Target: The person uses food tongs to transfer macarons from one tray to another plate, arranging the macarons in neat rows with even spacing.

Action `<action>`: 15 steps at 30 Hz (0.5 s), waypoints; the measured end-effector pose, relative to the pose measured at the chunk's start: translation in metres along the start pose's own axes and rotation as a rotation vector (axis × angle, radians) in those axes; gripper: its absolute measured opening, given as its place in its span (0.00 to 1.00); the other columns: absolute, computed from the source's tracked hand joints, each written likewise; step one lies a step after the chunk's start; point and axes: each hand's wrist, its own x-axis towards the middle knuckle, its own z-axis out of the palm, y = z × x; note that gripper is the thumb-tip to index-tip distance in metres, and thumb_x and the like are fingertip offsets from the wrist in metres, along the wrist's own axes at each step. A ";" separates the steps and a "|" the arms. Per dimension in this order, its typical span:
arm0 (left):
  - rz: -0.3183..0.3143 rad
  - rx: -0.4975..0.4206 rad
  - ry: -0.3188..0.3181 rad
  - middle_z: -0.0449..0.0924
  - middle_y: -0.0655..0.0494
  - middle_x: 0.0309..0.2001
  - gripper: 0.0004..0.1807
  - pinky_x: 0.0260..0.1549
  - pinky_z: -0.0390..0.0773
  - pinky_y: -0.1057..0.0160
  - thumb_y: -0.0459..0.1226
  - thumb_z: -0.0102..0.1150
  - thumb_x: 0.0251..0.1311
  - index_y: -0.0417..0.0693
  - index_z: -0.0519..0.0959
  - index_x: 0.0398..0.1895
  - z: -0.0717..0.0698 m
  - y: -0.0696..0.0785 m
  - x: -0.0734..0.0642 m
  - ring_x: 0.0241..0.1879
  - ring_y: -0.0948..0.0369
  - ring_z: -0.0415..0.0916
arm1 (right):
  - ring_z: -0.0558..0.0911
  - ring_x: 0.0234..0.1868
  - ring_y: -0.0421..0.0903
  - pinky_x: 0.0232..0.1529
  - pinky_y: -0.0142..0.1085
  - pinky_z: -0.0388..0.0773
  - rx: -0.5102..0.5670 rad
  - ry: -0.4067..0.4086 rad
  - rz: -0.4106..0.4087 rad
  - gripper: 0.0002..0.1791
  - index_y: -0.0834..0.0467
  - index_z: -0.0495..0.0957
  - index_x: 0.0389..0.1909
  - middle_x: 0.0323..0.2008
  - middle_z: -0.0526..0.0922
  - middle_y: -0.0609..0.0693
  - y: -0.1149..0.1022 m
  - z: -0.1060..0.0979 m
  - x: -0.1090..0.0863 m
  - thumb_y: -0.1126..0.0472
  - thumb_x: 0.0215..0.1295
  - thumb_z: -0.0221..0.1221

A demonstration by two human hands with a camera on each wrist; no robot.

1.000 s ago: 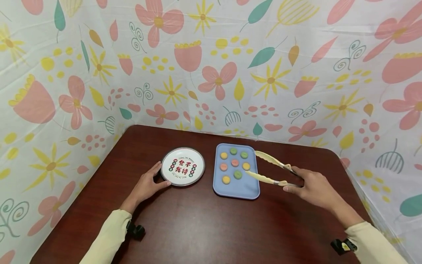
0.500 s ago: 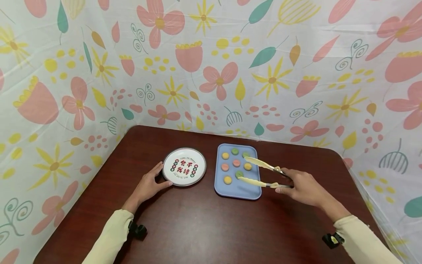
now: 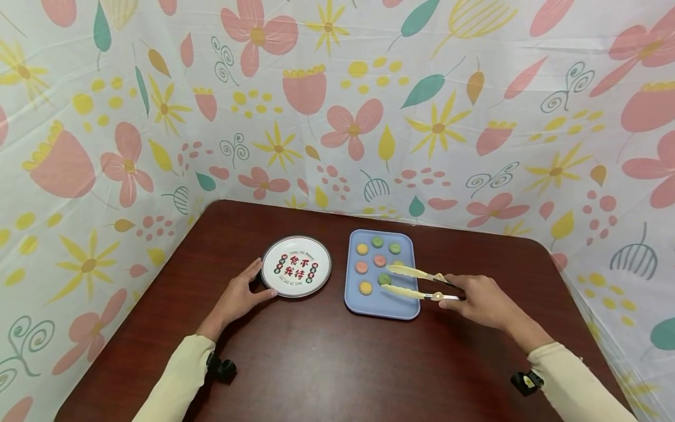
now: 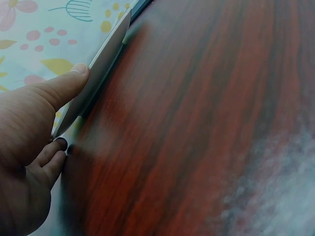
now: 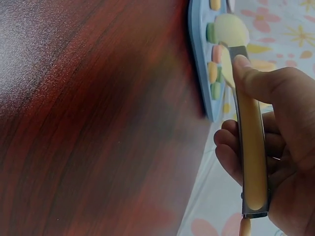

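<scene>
My left hand [image 3: 236,298] holds the rim of a round white plate [image 3: 274,282] with red lettering, thumb at the near edge and fingers at the left side. In the left wrist view the thumb [image 4: 69,84] lies against the plate's side [image 4: 101,73]. My right hand [image 3: 482,300] grips cream-tipped tongs [image 3: 422,274], also seen in the right wrist view as tongs [image 5: 252,147] with a tan handle. Their spread tips reach over the blue tray [image 3: 369,305], around a yellow macaron [image 3: 399,264] mostly hidden by the upper tip and beside a green macaron [image 3: 384,279].
Several other macarons sit on the tray, such as a yellow macaron [image 3: 365,288], a pink macaron [image 3: 361,267] and a green macaron [image 3: 377,241]. The dark wooden table [image 3: 316,363] meets a flower-printed cloth [image 3: 337,170] at the back and sides.
My right hand has moved left with the tongs, bringing the tips from the tray's right edge to over it. The tips have drawn closer together. My left hand stays at the plate.
</scene>
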 end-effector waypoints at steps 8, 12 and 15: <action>-0.003 -0.002 0.001 0.52 0.48 0.81 0.55 0.72 0.60 0.43 0.55 0.74 0.56 0.41 0.57 0.80 0.000 0.000 0.000 0.78 0.48 0.55 | 0.79 0.32 0.40 0.33 0.41 0.78 -0.003 -0.017 0.011 0.32 0.67 0.83 0.57 0.46 0.89 0.57 0.000 0.004 0.003 0.50 0.57 0.75; 0.004 -0.003 0.002 0.52 0.47 0.81 0.55 0.72 0.60 0.42 0.55 0.74 0.57 0.41 0.57 0.80 -0.001 0.001 0.000 0.77 0.47 0.55 | 0.75 0.29 0.39 0.31 0.38 0.74 -0.004 -0.024 0.015 0.32 0.67 0.83 0.56 0.44 0.89 0.55 0.000 0.006 0.004 0.50 0.58 0.74; 0.009 -0.004 0.000 0.52 0.46 0.81 0.55 0.72 0.60 0.42 0.55 0.74 0.57 0.40 0.57 0.80 -0.001 0.001 0.000 0.78 0.46 0.55 | 0.76 0.30 0.39 0.32 0.39 0.75 -0.003 -0.030 0.018 0.31 0.67 0.83 0.57 0.45 0.89 0.56 0.000 0.006 0.005 0.50 0.58 0.74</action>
